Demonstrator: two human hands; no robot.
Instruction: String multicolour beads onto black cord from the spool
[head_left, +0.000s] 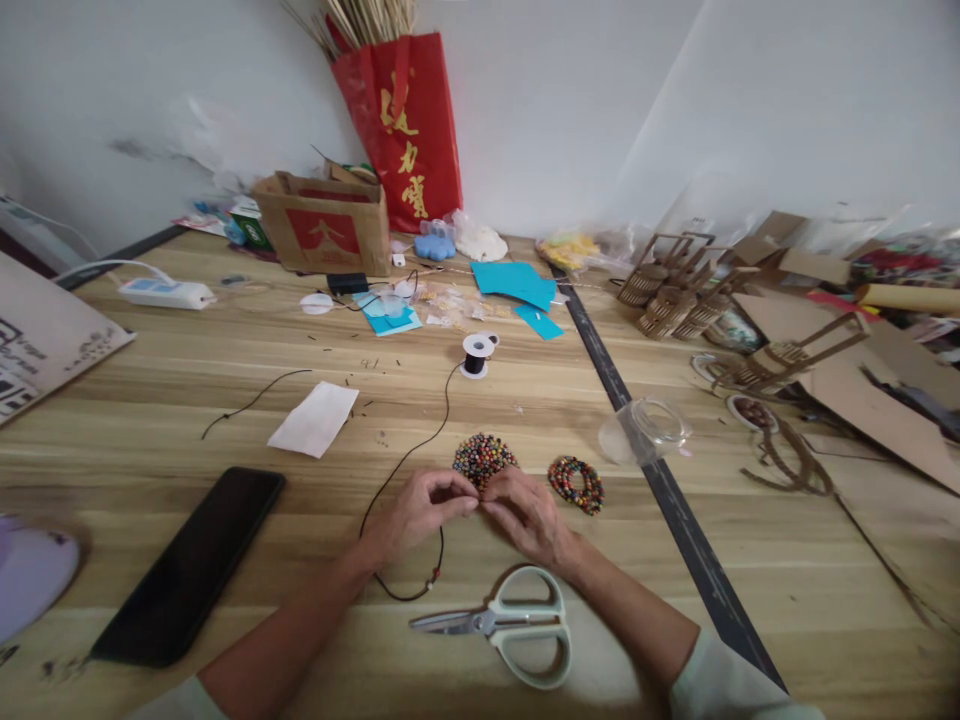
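My left hand point(424, 510) is closed in a pinch, with a thin black cord point(401, 598) running up into it from a loop below. A few small red and pale beads point(433, 576) are threaded on that loop. Fingertip to fingertip with it, my right hand point(527, 512) is also pinched; whatever it holds is too small to make out. Just beyond both hands lies a pile of multicoloured beads point(484, 458). A coiled beaded strand point(576, 484) rests right of my right hand. The cord leads back to a white spool point(477, 356).
Scissors point(491, 622) lie close in front of me. A black phone point(191, 565) and white paper point(313, 418) are on the left. A clear plastic container point(645, 430) stands right, near small woven baskets point(667, 305). A paper bag point(330, 225) and red bag point(409, 130) stand behind.
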